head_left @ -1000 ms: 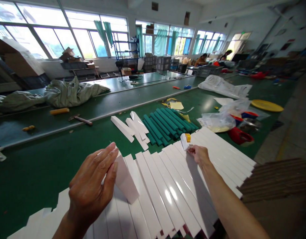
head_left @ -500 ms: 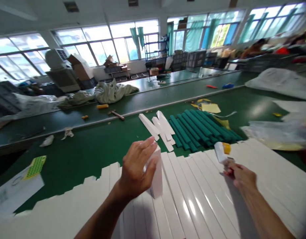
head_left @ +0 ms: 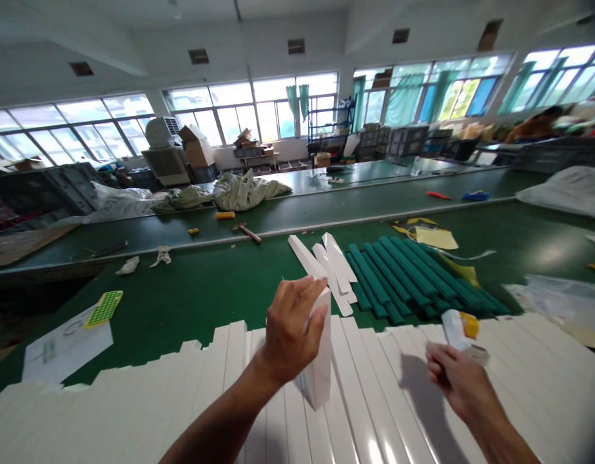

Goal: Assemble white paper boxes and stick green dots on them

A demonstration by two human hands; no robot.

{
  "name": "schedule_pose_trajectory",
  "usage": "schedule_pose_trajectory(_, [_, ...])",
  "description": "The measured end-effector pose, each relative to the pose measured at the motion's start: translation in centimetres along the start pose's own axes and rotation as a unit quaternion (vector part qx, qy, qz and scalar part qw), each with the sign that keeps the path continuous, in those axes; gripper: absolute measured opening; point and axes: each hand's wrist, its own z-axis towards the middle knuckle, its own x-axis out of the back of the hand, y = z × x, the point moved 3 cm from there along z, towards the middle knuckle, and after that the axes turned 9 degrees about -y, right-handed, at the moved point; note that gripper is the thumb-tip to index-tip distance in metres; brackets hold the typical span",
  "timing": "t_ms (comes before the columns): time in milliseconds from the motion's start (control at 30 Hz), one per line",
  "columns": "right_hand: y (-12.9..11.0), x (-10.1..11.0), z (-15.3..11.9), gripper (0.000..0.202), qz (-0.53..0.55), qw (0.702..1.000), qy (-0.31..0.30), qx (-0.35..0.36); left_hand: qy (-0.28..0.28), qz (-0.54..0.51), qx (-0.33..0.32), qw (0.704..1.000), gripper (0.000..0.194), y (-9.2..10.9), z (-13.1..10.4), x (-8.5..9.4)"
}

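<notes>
My left hand (head_left: 294, 325) is wrapped around the upper part of a narrow white box (head_left: 320, 370), its thumb on the near side. The box stands up from a row of white boxes (head_left: 220, 374) lying side by side. To the right, my right hand (head_left: 459, 377) hovers over the same row with its fingers curled together. Whatever lies between those fingertips, if anything, is too small to make out. Just behind that hand sits a white and yellow thing (head_left: 454, 330) that looks like a tape dispenser, partly hidden by the hand.
Dark green ribbed rods (head_left: 398, 270) lie bundled beyond the boxes, beside loose white carton pieces (head_left: 333, 264). A hammer (head_left: 249, 233) is farther back on the green table (head_left: 205, 277). At left are a paper sheet (head_left: 68, 348) and a green label sheet (head_left: 104, 308). Plastic bags (head_left: 558, 299) lie at right.
My right hand has let go of the white and yellow thing and shifted left of it, fingers curled. The left hand keeps its hold on the box. The camera view has tilted up and swung left.
</notes>
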Motion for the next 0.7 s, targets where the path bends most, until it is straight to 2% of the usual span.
schedule_pose_trajectory(67, [-3.3,-5.5,-3.1,0.033,0.041,0.989,-0.145,-0.004,0.011,0.017,0.010,1.000,0.051,0.3,0.1,-0.4])
schedule_pose_trajectory(100, [-5.4,-8.1,-4.7,0.031,0.053,0.979,-0.198,0.008,0.019,0.023,0.013,0.999,0.055,0.6,0.1,-0.5])
schedule_pose_trajectory(167, [-9.3,-12.4,-7.6,0.029,0.064,0.960,-0.270,0.028,0.034,0.031,0.013,0.999,0.060,1.3,0.1,-0.9])
schedule_pose_trajectory(267, [-12.8,-16.0,-10.0,0.033,0.047,0.944,-0.322,0.043,0.050,0.029,0.019,0.998,0.067,2.3,0.1,-1.5])
schedule_pose_trajectory(400, [-13.4,-17.4,-10.4,0.037,0.006,0.936,-0.350,0.039,0.073,0.032,0.023,0.997,0.071,3.3,0.0,-2.1])
schedule_pose_trajectory(567, [-13.5,-17.6,-9.8,0.042,-0.054,0.942,-0.332,0.008,0.087,0.053,0.021,0.995,0.073,3.6,-0.1,-2.2])
schedule_pose_trajectory(700, [-14.2,-17.4,-9.6,0.042,-0.086,0.930,-0.347,-0.080,0.092,0.060,0.018,0.994,0.073,3.8,-0.2,-2.2])
